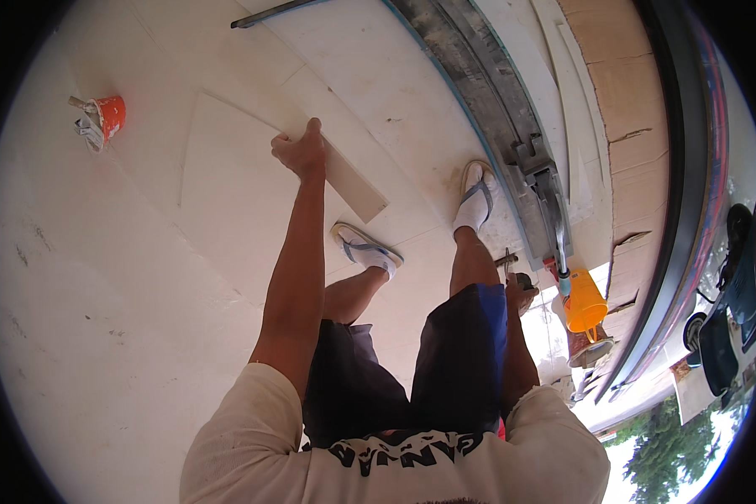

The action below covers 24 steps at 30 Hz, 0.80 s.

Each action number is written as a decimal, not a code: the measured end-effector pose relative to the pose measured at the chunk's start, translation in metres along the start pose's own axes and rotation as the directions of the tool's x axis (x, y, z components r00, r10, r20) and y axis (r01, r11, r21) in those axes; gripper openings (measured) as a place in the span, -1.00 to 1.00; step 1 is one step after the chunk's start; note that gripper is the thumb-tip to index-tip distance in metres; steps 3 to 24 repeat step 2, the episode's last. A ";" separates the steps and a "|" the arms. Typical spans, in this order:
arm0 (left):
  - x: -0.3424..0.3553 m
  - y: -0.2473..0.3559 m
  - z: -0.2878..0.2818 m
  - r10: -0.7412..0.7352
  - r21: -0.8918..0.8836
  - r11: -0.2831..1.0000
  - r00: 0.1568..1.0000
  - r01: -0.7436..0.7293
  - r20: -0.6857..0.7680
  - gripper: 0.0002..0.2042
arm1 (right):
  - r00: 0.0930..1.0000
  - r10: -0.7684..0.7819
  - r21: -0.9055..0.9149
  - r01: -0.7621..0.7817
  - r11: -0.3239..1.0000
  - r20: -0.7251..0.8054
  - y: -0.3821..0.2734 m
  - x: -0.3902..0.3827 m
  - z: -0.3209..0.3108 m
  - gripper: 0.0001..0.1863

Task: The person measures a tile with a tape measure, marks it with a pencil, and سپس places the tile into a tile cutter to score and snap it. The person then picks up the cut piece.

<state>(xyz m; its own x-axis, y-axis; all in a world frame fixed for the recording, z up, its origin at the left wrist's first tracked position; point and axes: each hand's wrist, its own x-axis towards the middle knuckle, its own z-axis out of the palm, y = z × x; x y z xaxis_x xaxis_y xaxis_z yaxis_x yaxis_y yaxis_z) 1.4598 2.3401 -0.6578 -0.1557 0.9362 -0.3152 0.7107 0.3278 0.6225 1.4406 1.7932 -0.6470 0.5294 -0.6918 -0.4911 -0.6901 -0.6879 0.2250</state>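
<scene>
My left hand [301,151] is closed on one end of a narrow pale tile strip [354,185], thumb up, above the light floor. The strip slants down to the right, its lower end close to my left sandal. By my right knee, my right hand [521,294] is closed around a dark tool [525,282] with a metal end [506,261]. My fingers and leg hide most of it, so its kind is unclear. A long tile cutter [512,126] with a metal rail and handle lies to the right, beside my right foot.
At far left stands an orange-red bucket [112,116] with tools in it. A yellow-orange container [585,301] stands by the cutter's near end. Pale boards [575,109] and cardboard [634,126] line the right side. A parked scooter [722,336] is farther right.
</scene>
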 end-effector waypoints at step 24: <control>-0.017 0.030 -0.035 -0.011 -0.109 0.994 0.987 0.029 0.160 -0.42 | 0.997 -0.051 0.039 0.049 0.998 0.049 0.028 -0.004 -0.053 0.05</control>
